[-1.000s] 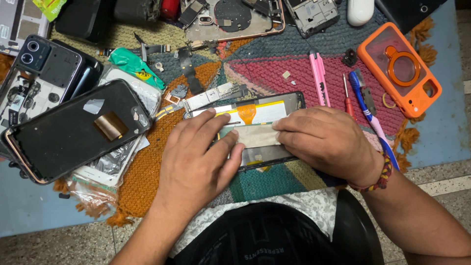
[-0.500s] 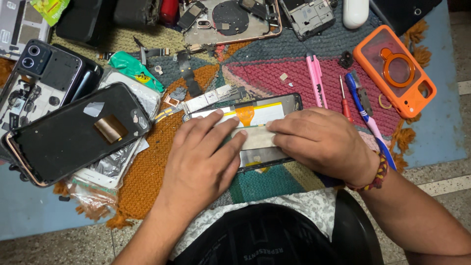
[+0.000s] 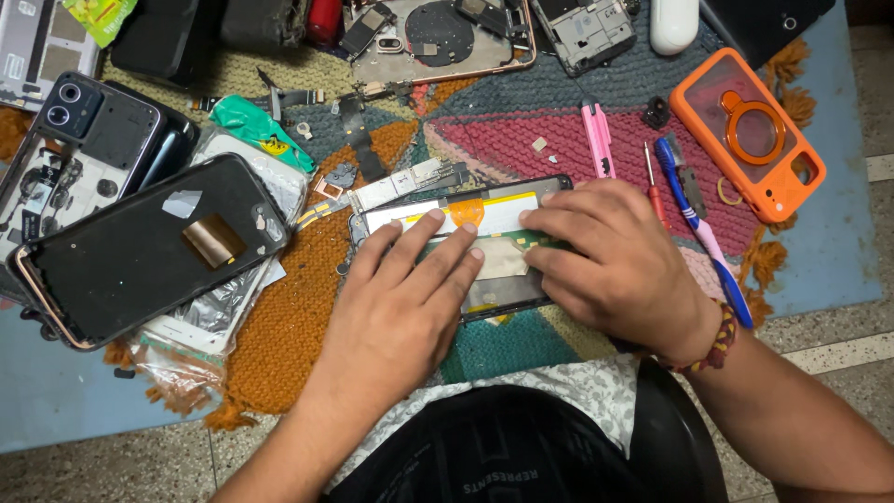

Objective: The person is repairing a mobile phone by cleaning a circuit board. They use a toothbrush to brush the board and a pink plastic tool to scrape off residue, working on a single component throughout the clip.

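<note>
We slide our left hand (image 3: pixel 400 307) rightward; both flat palms, right hand (image 3: pixel 619 270) too, press the opened phone (image 3: pixel 466 219), gripping nothing.

Opened phone (image 3: pixel 484 244): glossy dark frame, a matt pale battery face, a shiny orange film strip under the hands
Mat (image 3: pixel 289 326): coarse knitted wool, rough, with a frayed fringe
Orange case (image 3: pixel 750 130): smooth, soft-looking plastic, slightly glossy
Black back cover (image 3: pixel 140 247): glossy and smooth; a coppery foil patch at its middle
Pink tool (image 3: pixel 597 138): matt plastic
Bracelet (image 3: pixel 719 337): braided cord, rough
Floor (image 3: pixel 112 470): speckled stone, dull
</note>
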